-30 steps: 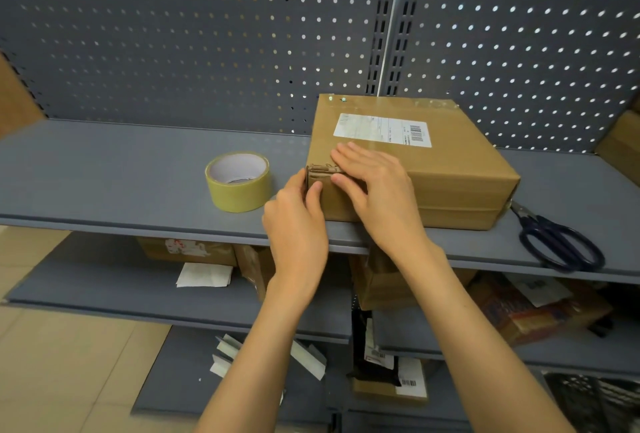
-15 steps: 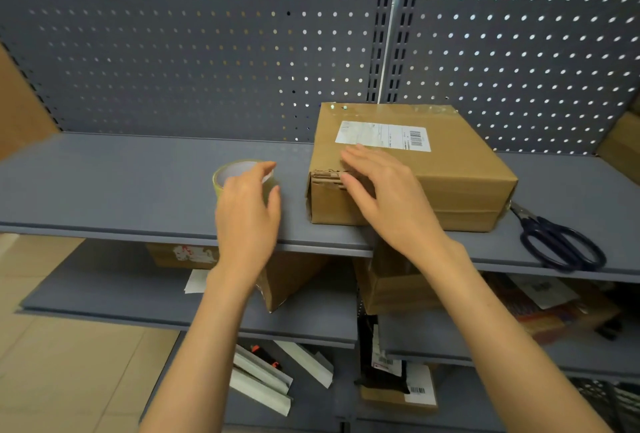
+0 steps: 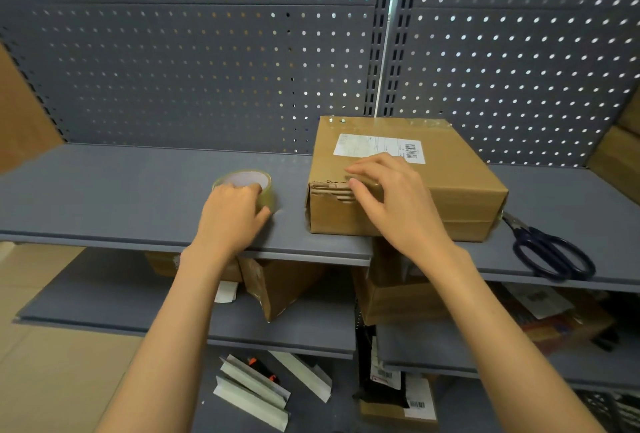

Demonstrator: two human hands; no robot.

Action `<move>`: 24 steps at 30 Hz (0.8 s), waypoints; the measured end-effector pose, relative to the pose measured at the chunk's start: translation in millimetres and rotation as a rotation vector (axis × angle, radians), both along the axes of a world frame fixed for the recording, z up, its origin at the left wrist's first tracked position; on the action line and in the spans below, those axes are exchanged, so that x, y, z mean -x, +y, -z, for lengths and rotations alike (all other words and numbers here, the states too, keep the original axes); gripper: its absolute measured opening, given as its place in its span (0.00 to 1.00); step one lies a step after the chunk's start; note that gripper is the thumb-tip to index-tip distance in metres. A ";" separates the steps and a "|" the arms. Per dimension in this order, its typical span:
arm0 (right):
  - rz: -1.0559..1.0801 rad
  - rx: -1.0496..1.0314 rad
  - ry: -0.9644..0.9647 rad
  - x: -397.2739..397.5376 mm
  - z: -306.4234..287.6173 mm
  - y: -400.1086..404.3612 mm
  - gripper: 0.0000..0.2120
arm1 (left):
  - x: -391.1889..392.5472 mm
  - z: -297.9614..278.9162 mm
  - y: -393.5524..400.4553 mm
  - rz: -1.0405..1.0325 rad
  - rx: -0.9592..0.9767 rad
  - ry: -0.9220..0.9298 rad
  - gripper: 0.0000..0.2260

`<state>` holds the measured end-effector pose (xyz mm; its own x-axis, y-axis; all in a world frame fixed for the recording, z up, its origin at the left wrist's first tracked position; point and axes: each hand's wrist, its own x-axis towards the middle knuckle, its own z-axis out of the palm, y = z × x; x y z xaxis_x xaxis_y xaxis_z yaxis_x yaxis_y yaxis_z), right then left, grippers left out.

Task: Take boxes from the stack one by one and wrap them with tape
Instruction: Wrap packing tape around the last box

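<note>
Tape roll (image 3: 246, 186) left of box (image 3: 408, 186) is gripped by left hand (image 3: 231, 216); light, rigid, best held by rim; right hand (image 3: 391, 202) pressed flat on torn edge.

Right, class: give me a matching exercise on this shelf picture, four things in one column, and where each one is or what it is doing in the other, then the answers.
Things:
1. tape
2. box
3. scissors
4. label

Places or states:
A. lying on the shelf, right of the box
B. on top of the box
C. under the left hand
D. near edge pressed by the right hand

Pairs: 1-C, 2-D, 3-A, 4-B
</note>
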<state>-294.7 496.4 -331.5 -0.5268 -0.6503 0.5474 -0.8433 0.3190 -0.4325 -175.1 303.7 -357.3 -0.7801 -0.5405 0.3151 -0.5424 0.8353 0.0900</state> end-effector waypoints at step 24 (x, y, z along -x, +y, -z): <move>-0.460 0.298 -0.356 -43.7 -48.0 -10.9 0.16 | -41.3 -47.1 99.0 0.542 -0.900 0.931 0.05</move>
